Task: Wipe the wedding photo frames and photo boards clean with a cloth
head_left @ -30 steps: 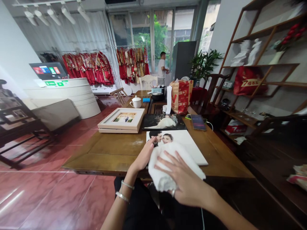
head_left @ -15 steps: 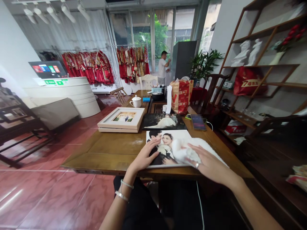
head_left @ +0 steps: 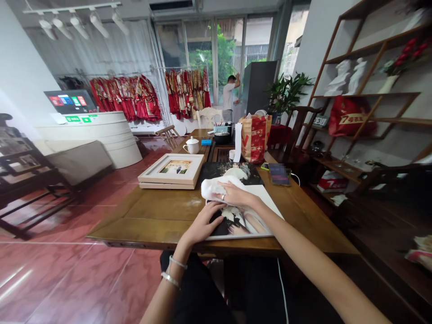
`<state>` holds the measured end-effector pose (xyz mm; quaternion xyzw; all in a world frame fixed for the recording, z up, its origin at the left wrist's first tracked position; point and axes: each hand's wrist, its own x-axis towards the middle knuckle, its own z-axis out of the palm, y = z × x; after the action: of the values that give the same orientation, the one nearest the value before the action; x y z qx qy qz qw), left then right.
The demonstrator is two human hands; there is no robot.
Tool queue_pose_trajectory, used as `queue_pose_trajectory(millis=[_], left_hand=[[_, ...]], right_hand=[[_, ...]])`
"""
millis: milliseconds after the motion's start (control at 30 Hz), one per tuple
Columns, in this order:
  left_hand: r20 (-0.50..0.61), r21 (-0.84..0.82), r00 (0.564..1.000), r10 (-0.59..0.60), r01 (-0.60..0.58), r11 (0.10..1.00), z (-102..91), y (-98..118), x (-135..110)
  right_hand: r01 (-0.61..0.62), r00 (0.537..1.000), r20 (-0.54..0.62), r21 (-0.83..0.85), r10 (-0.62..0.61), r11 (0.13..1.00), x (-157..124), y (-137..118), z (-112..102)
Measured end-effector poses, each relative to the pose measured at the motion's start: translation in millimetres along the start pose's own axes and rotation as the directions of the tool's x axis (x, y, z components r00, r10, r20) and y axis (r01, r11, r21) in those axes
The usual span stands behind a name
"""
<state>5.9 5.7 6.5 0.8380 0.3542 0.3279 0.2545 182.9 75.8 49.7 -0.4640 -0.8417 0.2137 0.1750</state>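
A large photo print (head_left: 251, 220) of a couple lies flat at the near edge of the wooden table (head_left: 158, 216). My left hand (head_left: 202, 222) rests on its lower left corner, fingers spread and flat. My right hand (head_left: 236, 194) presses a white cloth (head_left: 216, 186) onto the print's upper left part, fingers closed over the cloth. A second, dark photo print (head_left: 232, 171) lies just beyond it.
A cream picture frame (head_left: 172, 170) sits on the table's left. Farther back stand a white teapot (head_left: 192, 145), a red paper bag (head_left: 254, 137) and a phone (head_left: 279, 173). Wooden shelves line the right wall. A person (head_left: 230, 96) stands by the far window near racks of red garments.
My right hand has swept the white cloth from the print's near right side up to its far left corner. My left hand stays on the lower left corner.
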Motion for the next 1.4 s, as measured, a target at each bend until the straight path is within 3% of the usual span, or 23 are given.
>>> queue_pose_trajectory(millis=[167, 400, 533, 700, 800, 933, 1133, 1233, 1400], left_hand=[[0.003, -0.020, 1.000, 0.012, -0.011, 1.000, 0.1, -1.6, -0.4], [0.003, -0.029, 1.000, 0.028, -0.028, 0.999, -0.1, -2.4, 0.2], [-0.007, -0.018, 0.999, 0.033, -0.033, 0.999, 0.6, -2.0, 0.5], [-0.025, -0.017, 1.000, 0.012, -0.013, 1.000, 2.9, -2.4, 0.5], [-0.031, -0.025, 1.000, -0.001, 0.001, 1.000, 3.5, -1.6, 0.1], [-0.008, -0.024, 1.000, -0.002, 0.002, 1.000, 2.3, -0.6, 0.2], [-0.011, -0.033, 1.000, -0.023, 0.023, 0.999, 0.6, -1.1, -0.3], [-0.010, -0.038, 1.000, -0.028, 0.027, 0.999, 1.0, -1.1, -0.7], [-0.017, -0.044, 1.000, -0.025, 0.024, 0.999, 2.2, -2.1, 0.0]], right_hand=[[0.014, 0.999, -0.051, 0.001, -0.014, 1.000, -24.6, 19.0, -8.3], [-0.151, 0.974, -0.181, -0.048, 0.140, 0.987, -79.2, 64.2, -35.8], [-0.127, 0.979, -0.170, -0.099, 0.109, 0.987, -104.7, 45.3, -24.6], [0.110, 0.993, -0.023, -0.171, -0.116, 0.979, -154.3, -5.5, -1.9], [0.183, 0.982, 0.071, -0.126, -0.175, 0.975, -172.3, -19.6, 1.3], [0.114, 0.993, 0.049, -0.069, -0.110, 0.991, -157.0, -4.7, -8.6], [-0.044, 0.997, -0.064, -0.072, 0.040, 0.996, -90.7, 47.1, -29.7], [-0.106, 0.989, -0.114, -0.072, 0.098, 0.992, -69.5, 59.6, -33.9], [-0.050, 0.995, -0.088, -0.086, 0.043, 0.995, -81.3, 45.7, -25.8]])
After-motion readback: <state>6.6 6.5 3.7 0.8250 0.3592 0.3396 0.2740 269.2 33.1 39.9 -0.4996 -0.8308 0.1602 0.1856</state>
